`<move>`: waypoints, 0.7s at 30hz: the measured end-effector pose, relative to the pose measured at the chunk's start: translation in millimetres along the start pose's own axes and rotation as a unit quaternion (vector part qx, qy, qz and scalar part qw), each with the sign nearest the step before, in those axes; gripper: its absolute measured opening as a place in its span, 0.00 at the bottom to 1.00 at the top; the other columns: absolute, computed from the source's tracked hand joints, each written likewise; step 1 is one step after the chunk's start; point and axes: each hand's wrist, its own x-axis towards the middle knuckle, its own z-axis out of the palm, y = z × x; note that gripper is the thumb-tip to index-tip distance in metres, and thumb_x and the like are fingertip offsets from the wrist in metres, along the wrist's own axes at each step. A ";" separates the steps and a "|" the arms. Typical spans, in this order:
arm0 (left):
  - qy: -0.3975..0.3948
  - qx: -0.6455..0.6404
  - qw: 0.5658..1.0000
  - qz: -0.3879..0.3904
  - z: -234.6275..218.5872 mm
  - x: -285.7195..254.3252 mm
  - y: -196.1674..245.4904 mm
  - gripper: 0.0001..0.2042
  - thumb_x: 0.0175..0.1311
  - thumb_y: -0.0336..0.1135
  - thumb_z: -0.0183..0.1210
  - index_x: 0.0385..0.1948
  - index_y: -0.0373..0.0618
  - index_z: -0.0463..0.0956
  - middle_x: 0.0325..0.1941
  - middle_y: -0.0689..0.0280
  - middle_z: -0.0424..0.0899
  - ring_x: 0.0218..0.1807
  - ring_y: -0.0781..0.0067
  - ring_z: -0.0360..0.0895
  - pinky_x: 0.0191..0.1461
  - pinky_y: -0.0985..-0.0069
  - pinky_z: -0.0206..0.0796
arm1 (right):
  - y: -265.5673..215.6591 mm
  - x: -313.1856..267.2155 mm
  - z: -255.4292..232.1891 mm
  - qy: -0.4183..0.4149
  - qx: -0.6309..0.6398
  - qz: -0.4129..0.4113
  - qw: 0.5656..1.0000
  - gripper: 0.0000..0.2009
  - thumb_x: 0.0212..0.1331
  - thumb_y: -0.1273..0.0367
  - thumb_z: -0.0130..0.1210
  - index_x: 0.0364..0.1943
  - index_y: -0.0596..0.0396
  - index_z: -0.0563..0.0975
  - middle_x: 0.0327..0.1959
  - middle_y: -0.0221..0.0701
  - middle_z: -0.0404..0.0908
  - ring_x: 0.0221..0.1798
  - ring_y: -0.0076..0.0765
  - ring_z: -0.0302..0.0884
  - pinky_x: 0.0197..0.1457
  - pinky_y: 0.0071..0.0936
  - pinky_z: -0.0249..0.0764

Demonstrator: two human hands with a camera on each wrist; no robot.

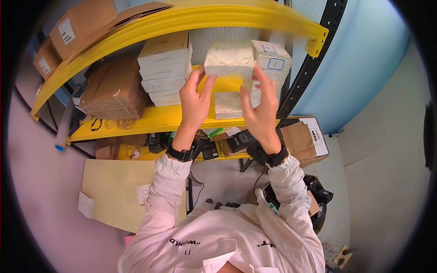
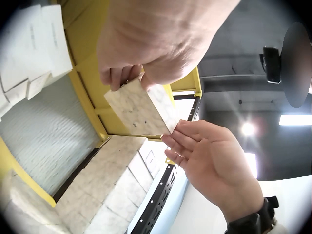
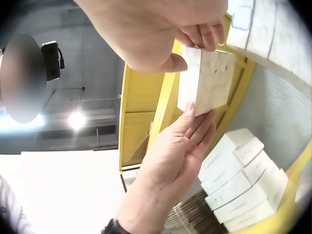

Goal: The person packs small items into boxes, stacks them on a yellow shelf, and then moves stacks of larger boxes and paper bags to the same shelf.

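A white marbled box (image 1: 229, 58) is held up between both hands above the yellow shelf. The left hand (image 1: 195, 98) grips its left end, fingers on the far side and thumb on the near side. At the opposite end, the right hand (image 1: 262, 104) holds the box with fingertips and thumb. Both wrist views show the box (image 2: 141, 108) (image 3: 205, 80) pinched at its two ends. Below it, another marbled box (image 1: 227, 104) sits on the shelf, beside a stack of similar boxes (image 1: 274, 63) at the right.
White boxes (image 1: 165, 57) are stacked left of centre, beside tied flat cardboard (image 1: 111, 88). A yellow beam (image 1: 205, 17) crosses above, joined to a black upright (image 1: 314, 59). Lower down are a black box (image 1: 241, 141), a tan table (image 1: 118, 191) and an open carton (image 1: 302, 141).
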 end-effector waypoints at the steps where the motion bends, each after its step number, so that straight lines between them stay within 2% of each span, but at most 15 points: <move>1: 0.003 -0.007 1.000 -0.022 -6.5 -9.2 -5.4 0.17 0.79 0.30 0.64 0.63 0.32 0.79 0.61 0.55 0.90 0.65 0.68 0.85 0.69 0.70 0.73 | -0.2 -10.3 5.5 0.000 0.000 0.001 1.000 0.34 0.63 0.78 0.64 0.76 0.66 0.69 0.61 0.49 0.83 0.60 0.54 0.77 0.67 0.44 0.74; 2: 0.002 -0.007 1.000 -0.023 -12.6 -17.5 -15.2 0.17 0.79 0.30 0.64 0.63 0.32 0.79 0.61 0.55 0.90 0.65 0.68 0.85 0.69 0.70 0.73 | 0.9 -20.5 11.3 -0.010 0.019 0.021 1.000 0.34 0.63 0.79 0.63 0.77 0.66 0.69 0.61 0.49 0.83 0.60 0.54 0.77 0.67 0.44 0.74; 4: -0.015 -0.002 0.997 -0.072 -22.0 -36.6 -37.9 0.17 0.80 0.30 0.64 0.64 0.32 0.79 0.60 0.55 0.90 0.65 0.68 0.85 0.69 0.70 0.73 | 3.6 -38.4 20.4 -0.028 0.041 0.064 0.997 0.35 0.64 0.78 0.62 0.78 0.67 0.68 0.61 0.50 0.82 0.59 0.53 0.78 0.65 0.43 0.76; 9: -0.015 0.036 0.995 -0.092 -22.0 -70.5 -62.0 0.17 0.80 0.32 0.64 0.63 0.31 0.79 0.58 0.53 0.91 0.63 0.67 0.86 0.68 0.69 0.74 | 25.4 -74.8 36.6 -0.059 0.050 0.126 0.989 0.35 0.65 0.78 0.62 0.78 0.66 0.67 0.63 0.51 0.80 0.59 0.52 0.79 0.63 0.41 0.78; 11: -0.012 0.049 0.993 -0.109 -20.1 -79.7 -70.2 0.15 0.81 0.30 0.62 0.61 0.30 0.79 0.58 0.56 0.90 0.62 0.72 0.84 0.69 0.71 0.72 | 34.8 -87.9 40.8 -0.065 0.053 0.141 0.986 0.36 0.65 0.77 0.62 0.79 0.65 0.66 0.64 0.52 0.80 0.58 0.52 0.80 0.62 0.40 0.79; 13: -0.014 0.071 0.991 -0.109 -19.5 -85.7 -78.1 0.15 0.80 0.31 0.63 0.61 0.31 0.79 0.58 0.56 0.91 0.62 0.71 0.84 0.69 0.71 0.73 | 45.9 -99.0 44.8 -0.083 0.066 0.202 0.974 0.35 0.66 0.77 0.62 0.79 0.64 0.66 0.64 0.52 0.79 0.59 0.51 0.81 0.62 0.40 0.79; 21: -0.032 0.136 0.985 -0.099 -14.9 -101.3 -104.9 0.16 0.78 0.32 0.66 0.59 0.32 0.81 0.56 0.53 0.92 0.58 0.68 0.87 0.65 0.69 0.75 | 80.5 -131.8 54.8 -0.067 0.061 0.205 0.974 0.33 0.66 0.77 0.62 0.76 0.64 0.68 0.65 0.52 0.79 0.63 0.51 0.81 0.62 0.40 0.80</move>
